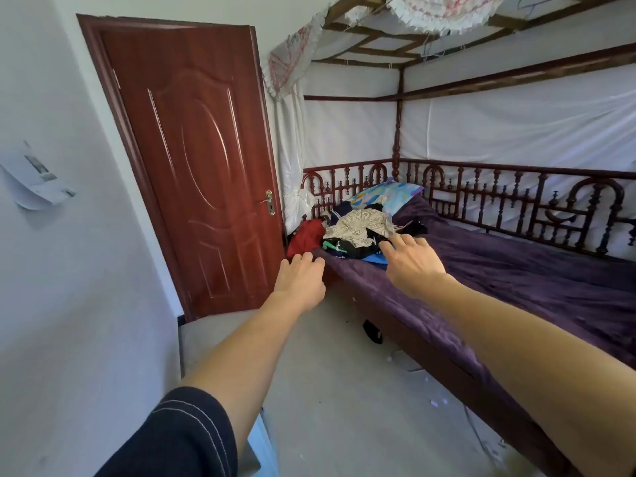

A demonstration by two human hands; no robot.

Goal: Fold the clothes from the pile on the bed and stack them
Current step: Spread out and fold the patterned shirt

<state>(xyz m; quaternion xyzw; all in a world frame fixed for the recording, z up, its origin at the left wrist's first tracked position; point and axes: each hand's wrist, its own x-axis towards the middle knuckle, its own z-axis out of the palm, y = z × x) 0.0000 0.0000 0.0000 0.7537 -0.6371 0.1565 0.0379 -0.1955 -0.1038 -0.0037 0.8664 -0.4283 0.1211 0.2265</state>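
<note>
A pile of clothes (358, 232) lies at the head end of the bed (537, 280), on its purple cover. A beige patterned garment tops the pile, with black, green and blue pieces under it. A red garment (304, 237) hangs at the pile's left edge. My left hand (299, 280) is stretched out in front of the bed's near corner, fingers apart, holding nothing. My right hand (409, 261) reaches over the bed edge, fingers spread, its fingertips close to the pile's right side.
A closed red-brown door (206, 166) stands left of the bed. A blue patterned pillow (385, 194) leans against the carved wooden railing (516, 197). White cloth hangs around the bed frame. The grey floor (344, 390) holds a dark object under the bed edge.
</note>
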